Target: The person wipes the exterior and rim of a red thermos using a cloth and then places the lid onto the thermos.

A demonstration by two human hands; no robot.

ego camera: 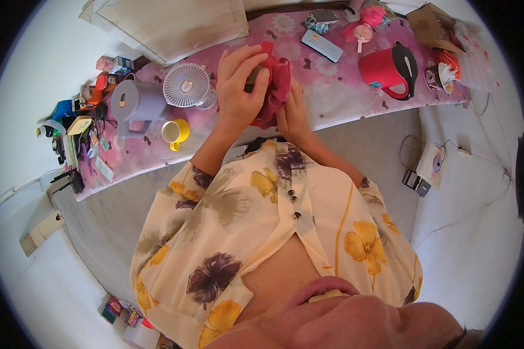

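Note:
Over the near side of the table, both hands hold a bunched red cloth [280, 83]. My left hand [240, 89] grips its left side, with fingers and thumb curled around a dark object [252, 78] that I cannot identify. Against the right and lower side of the cloth lies my right hand [293, 114], its fingers partly hidden behind the fabric. A small white fan [186, 85] stands left of my left hand. Further left are a grey electric kettle [133, 102] and a yellow mug [175, 131].
The table wears a pink floral cover [327, 96]. On its right stand a red electric kettle [382, 70], a phone [322, 45] and a cardboard box [434, 28]. Boxes, papers and other small items crowd the left end, near a black router [75, 182]. A large pale board [174, 26] stands behind.

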